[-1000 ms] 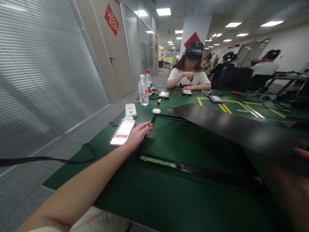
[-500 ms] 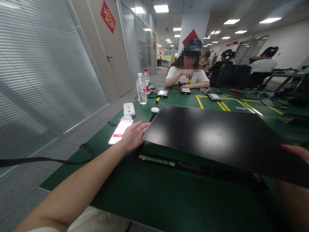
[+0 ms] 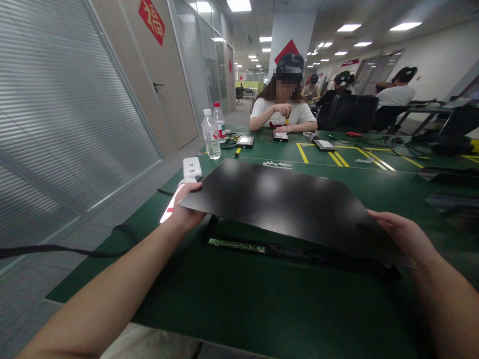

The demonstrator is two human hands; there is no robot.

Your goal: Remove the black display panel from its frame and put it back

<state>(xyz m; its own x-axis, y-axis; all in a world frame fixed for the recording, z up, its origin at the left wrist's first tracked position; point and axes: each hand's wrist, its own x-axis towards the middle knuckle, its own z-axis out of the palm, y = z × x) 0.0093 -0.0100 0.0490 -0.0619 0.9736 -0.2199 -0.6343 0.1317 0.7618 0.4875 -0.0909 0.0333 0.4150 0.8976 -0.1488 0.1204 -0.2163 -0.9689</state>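
A thin, glossy black panel (image 3: 277,199) is held above the green table, its surface reflecting the ceiling lights. My left hand (image 3: 187,212) grips its left corner, thumb on top and fingers underneath. At the opposite end, my right hand (image 3: 406,232) pinches the right edge, its fingers partly hidden below. Under the panel lies a black frame (image 3: 318,260), mostly covered, with a green circuit board strip (image 3: 237,245) along its near side. A phone (image 3: 170,209) with a lit screen rests just beyond my left wrist, partly hidden by that hand.
A white power bank (image 3: 192,168) lies behind the phone, near two water bottles (image 3: 212,137). Across the green table (image 3: 243,304), a person (image 3: 282,107) works on a hard drive (image 3: 280,136). Other hard drives and cables lie at the back; yellow tape marks the surface.
The panel has shifted left and been brought more level. My left thumb now lies over its corner, and my right hand has come fully into view. The camera view has turned slightly.
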